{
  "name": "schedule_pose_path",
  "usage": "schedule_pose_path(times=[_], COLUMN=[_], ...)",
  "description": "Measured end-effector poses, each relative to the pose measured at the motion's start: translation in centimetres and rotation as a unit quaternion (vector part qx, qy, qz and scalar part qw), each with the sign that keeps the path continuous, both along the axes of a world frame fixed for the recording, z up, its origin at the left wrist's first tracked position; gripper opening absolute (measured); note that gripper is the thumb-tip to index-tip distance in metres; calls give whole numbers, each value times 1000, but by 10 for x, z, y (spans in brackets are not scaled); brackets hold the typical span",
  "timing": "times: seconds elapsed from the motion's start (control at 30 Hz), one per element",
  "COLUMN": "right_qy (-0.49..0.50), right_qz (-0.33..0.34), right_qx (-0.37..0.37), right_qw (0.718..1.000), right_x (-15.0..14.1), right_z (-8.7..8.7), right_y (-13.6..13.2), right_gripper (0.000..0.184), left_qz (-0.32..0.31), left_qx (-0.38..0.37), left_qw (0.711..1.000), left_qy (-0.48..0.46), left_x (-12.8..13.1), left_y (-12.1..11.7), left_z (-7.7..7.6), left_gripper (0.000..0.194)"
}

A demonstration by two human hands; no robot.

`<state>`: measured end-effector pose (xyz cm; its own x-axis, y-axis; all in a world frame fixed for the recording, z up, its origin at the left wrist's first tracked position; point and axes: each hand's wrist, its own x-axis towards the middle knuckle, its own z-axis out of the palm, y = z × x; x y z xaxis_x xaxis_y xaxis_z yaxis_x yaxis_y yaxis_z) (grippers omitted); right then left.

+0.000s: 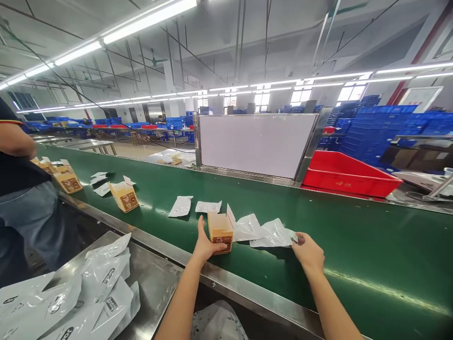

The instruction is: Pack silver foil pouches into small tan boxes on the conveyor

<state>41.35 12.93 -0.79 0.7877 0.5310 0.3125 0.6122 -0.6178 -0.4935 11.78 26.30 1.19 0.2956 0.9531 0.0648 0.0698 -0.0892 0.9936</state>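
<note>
Opened box (222,231): stood on the green belt (368,236) in the left hand's (207,243) clasp; its contents I couldn't tell.
White pouch (272,233): lay right of it, its end pinched by the right hand (308,251).
Red bin (350,182): sat beyond.

Here's the yellow-and-brown carton (221,230), upright on the green belt (382,245), top open, a pale flap (231,217) standing up along its right side! Just beside it lies a crinkled white pouch (247,227), and (look at that shine) a second pouch (274,233) overlaps its right end.
</note>
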Motion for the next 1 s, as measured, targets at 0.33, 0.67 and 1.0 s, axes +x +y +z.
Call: schedule_pose_path(times=[0.33, 0.67, 1.0], right_qy=[-227, -66, -74], right_qz=[226, 625, 382], right_qx=[390, 44, 45], right_qw=[863, 776, 920], right_x=[-115, -163, -119], right_z=[128, 103, 88], right_y=[-51, -42, -90], right_gripper=[16, 30, 25], left_qz=[13, 71, -42], left_qx=[183, 456, 291], left_qw=[982, 880, 944], left_qy=[48, 116, 148], left_x=[14, -3, 6], left_y=[-50, -95, -153], left_z=[-17, -12, -21], left_gripper=[72, 55, 84])
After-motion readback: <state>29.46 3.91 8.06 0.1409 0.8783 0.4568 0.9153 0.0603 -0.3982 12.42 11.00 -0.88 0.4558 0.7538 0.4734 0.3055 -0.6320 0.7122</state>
